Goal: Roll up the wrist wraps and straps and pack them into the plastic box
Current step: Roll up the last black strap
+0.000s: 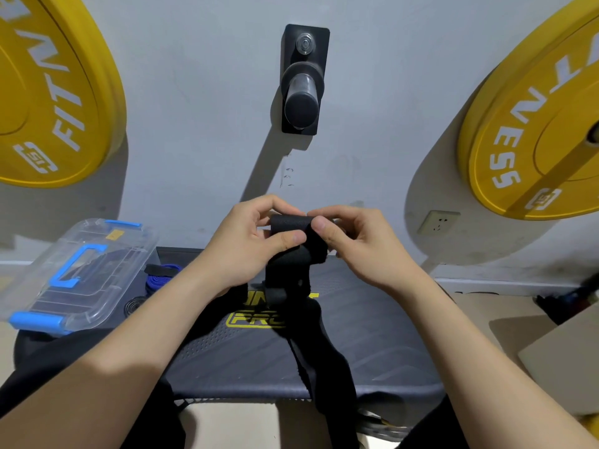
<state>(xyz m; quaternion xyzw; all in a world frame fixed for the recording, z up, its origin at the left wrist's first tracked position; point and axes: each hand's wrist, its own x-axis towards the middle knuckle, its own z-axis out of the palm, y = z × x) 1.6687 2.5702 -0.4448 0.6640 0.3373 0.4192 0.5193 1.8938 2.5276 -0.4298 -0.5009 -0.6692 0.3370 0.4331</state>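
A black strap is held up in front of me over a grey padded bench. My left hand pinches its rolled top end from the left, thumb across the front. My right hand pinches the same roll from the right. The strap's loose tail hangs down to the bench's front edge and past it. A clear plastic box with blue latches and a blue handle sits at the bench's left end, lid on. A rolled blue wrap and a black coil lie right beside the box.
Two yellow weight plates hang on the grey wall, with a black peg mount between them. A wall socket is at the right. Pale flooring and a beige board lie right of the bench.
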